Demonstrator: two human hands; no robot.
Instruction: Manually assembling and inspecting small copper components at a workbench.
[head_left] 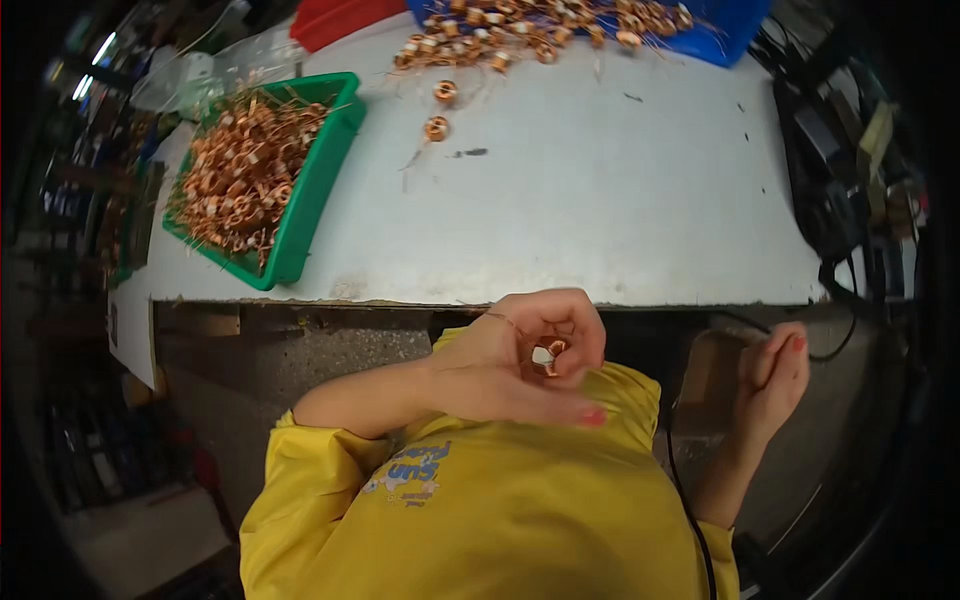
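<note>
My left hand (480, 370) is in front of the table's near edge, its fingers curled round a small copper wire coil (545, 358) with a white band. A thin wire end sticks out by the knuckles. Off to the right and well apart from it, my right hand (772, 382) is raised with its fingers folded in. Whatever it may hold is too small or hidden to make out. Two loose coils, one of them a copper coil (437, 128) with trailing wire, lie on the white table (600, 190) beyond my hands.
At the left stands a green tray (322, 190) heaped with copper coils (245, 165). More coils spill from a blue bin (728, 42) at the far side, beside a red object (345, 20). Dark equipment (825, 170) lines the right edge, and a black cable (688, 500) hangs near my right arm.
</note>
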